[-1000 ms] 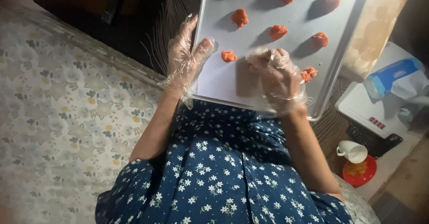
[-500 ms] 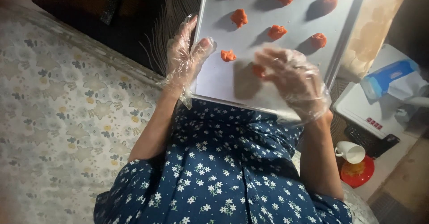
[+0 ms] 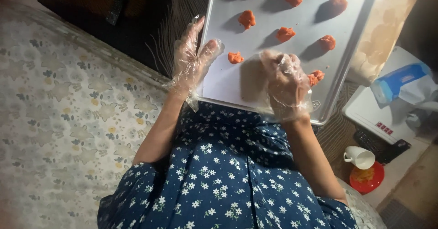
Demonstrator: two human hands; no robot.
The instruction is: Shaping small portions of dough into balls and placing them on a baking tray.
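I see the left hand (image 3: pixel 194 60) spread open in its clear plastic glove, thumb lying over the near-left edge of the metal baking tray (image 3: pixel 228 85). The right hand (image 3: pixel 284 84) (also gloved) hovers over the tray's near end, fingers curled; I cannot tell what they hold. Orange dough lumps (image 3: pixel 247 19) dot the tray.

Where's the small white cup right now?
In the head view, the white cup lies tipped on its side at lower right, beside a red dish, right of the person's right forearm.

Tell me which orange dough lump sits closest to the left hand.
The lump just right of the left hand's thumb, lowest in the tray's left column; the others lie farther up or right.
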